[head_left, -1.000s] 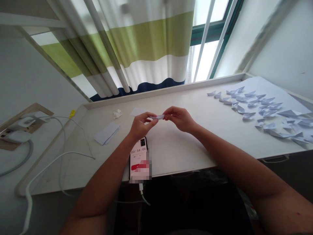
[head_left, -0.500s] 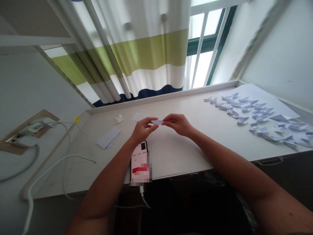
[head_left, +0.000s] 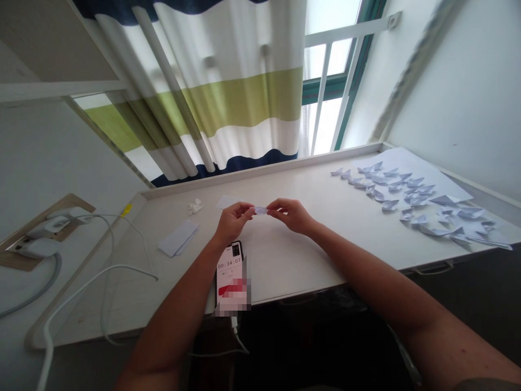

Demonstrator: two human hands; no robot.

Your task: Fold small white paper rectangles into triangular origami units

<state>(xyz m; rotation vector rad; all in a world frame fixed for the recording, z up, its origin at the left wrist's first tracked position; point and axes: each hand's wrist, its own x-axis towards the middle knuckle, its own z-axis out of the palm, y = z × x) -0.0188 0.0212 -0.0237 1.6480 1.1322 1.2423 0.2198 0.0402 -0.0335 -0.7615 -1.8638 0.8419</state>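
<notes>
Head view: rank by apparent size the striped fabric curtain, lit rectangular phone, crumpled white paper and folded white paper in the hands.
1. Striped curtain
2. Lit phone
3. Crumpled paper, folded paper: unsure, latter partly covered.

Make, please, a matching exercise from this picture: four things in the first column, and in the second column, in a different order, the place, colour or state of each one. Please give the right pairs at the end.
Things:
1. small folded paper
2. phone
3. paper boats
4. curtain

Places, colours, states:
A. spread over the right part of the table
B. striped in green, white and dark blue
C. held between the left hand and the right hand
D. screen lit, showing 00:34:07

Right pairs: 1-C, 2-D, 3-A, 4-B
</notes>
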